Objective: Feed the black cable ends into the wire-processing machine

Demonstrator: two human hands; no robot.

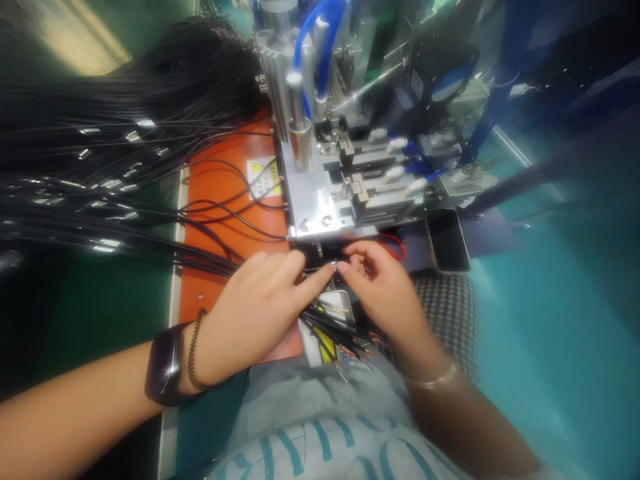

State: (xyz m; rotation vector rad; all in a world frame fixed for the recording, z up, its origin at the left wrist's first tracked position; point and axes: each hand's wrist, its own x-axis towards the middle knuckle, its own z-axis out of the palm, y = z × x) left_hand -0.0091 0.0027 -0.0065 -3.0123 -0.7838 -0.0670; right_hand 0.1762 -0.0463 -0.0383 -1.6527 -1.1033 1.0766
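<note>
My left hand (260,293) is curled over a bundle of black cables (210,262), its index finger stretched to the right. The cables pass under the palm and come out below it, where their stripped wire ends (367,343) fan out. My right hand (383,290) is closed, with the thumb tip meeting the left index fingertip around a tiny shiny piece, too small to name. Both hands are just in front of the metal block (320,207) of a machine. Some of the right fingers are hidden behind the thumb.
An orange plate (233,177) with loose cables and a warning label (264,179) lies left of the machine. A large mass of black cables (100,147) hangs at the left. Air cylinders with blue hoses (325,53) rise at the back. A phone (450,240) lies at the right.
</note>
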